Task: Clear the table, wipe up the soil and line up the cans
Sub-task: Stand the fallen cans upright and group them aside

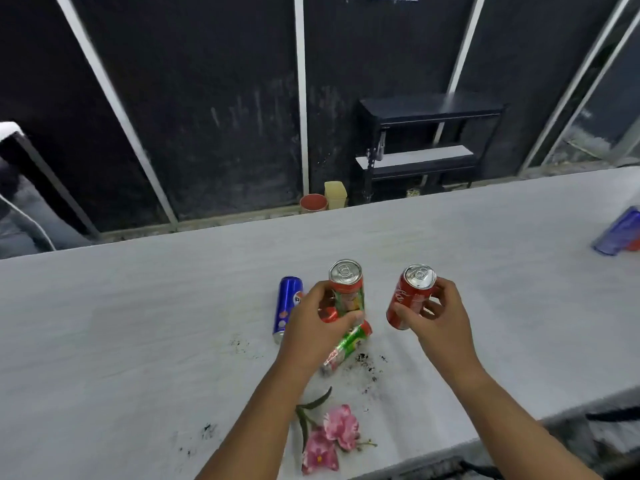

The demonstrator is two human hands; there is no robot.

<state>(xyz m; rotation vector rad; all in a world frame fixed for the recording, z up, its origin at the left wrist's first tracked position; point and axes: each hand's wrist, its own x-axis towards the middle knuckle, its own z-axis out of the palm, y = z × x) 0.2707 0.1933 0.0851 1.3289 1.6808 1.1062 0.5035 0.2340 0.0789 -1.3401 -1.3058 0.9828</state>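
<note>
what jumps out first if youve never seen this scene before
Two hands at the centre of the white table each grip a can: the left hand a green-and-red can, the right hand a red cola can, tilted. Around them lie a blue can and another green can on their sides, scattered dark soil, and pink flowers at the near edge.

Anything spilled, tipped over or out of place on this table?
Yes. Dark soil is scattered on the white table. A blue can and a green can lie on their sides, and a loose pink flower lies near the front edge. Another blue can lies tipped at far right.
</note>
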